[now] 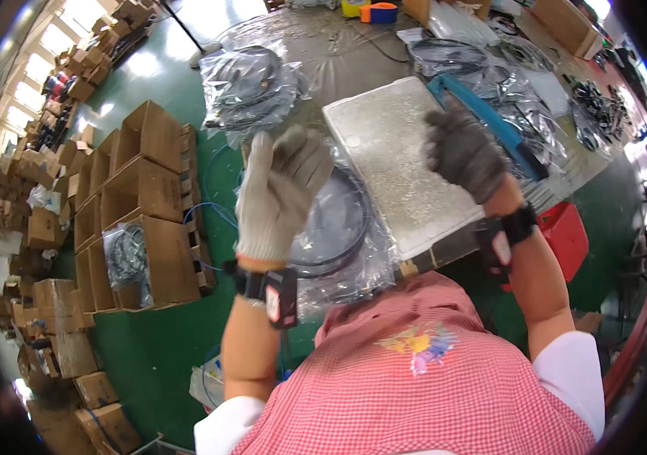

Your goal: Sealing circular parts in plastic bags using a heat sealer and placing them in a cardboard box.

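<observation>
My left hand [282, 186], in a pale knit glove, is held up with its fingers stretched out, holding nothing. Below and beside it, a clear plastic bag [358, 284] with a coiled black cable [365, 231] lies at the table's near edge. My right hand [466, 155], in a dirtier grey glove, is raised over the right side of a worn white board [407, 163]. Its fingers are loosely bent, their tips apart, and no object shows in them. Just beyond it lies a teal long-handled tool [490, 125], partly hidden by that hand.
Another bagged cable coil [251, 87] lies at the table's far left, with more bagged cables [475, 64] at the far right. Open cardboard boxes [145, 193] stand on a pallet at the left. A red plastic container [564, 239] is beyond my right forearm.
</observation>
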`<state>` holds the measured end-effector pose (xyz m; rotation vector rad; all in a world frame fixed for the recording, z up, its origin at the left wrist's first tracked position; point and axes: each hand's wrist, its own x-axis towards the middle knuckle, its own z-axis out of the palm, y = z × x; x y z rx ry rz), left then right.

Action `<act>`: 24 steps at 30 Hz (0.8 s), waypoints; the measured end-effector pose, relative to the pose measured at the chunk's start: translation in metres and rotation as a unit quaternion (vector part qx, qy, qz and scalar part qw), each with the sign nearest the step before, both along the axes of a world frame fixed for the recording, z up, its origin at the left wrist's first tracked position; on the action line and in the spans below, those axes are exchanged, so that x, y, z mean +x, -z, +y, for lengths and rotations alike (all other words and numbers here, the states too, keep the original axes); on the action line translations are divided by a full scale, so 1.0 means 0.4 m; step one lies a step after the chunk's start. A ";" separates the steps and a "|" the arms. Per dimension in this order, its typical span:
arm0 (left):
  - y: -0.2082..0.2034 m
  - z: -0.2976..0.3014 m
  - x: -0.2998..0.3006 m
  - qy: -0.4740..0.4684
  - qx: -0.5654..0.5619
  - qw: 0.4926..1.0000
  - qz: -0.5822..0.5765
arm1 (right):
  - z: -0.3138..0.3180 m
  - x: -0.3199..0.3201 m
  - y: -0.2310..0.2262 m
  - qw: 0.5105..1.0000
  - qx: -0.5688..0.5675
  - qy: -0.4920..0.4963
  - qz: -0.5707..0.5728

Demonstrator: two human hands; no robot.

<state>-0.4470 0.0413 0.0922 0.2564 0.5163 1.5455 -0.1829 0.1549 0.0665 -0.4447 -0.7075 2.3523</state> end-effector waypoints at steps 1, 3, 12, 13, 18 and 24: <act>-0.013 0.033 0.015 -0.034 -0.001 0.999 -0.016 | -0.006 0.015 -0.032 0.998 -0.033 0.046 0.010; -0.025 0.068 0.069 -0.067 0.006 0.997 -0.034 | -0.021 0.061 -0.048 0.995 -0.044 0.071 0.047; -0.018 0.170 0.425 -0.251 0.032 0.914 0.318 | -0.085 0.414 -0.096 0.955 0.156 0.210 -0.135; -0.024 0.172 0.455 -0.241 0.005 0.888 0.392 | -0.087 0.435 -0.094 0.934 0.168 0.264 -0.172; 0.010 0.173 0.603 -0.260 0.043 0.788 0.556 | -0.040 0.584 -0.086 0.902 0.216 0.308 -0.212; -0.062 0.189 0.691 -0.266 0.035 0.807 0.526 | -0.005 0.653 -0.098 0.885 0.150 0.377 -0.230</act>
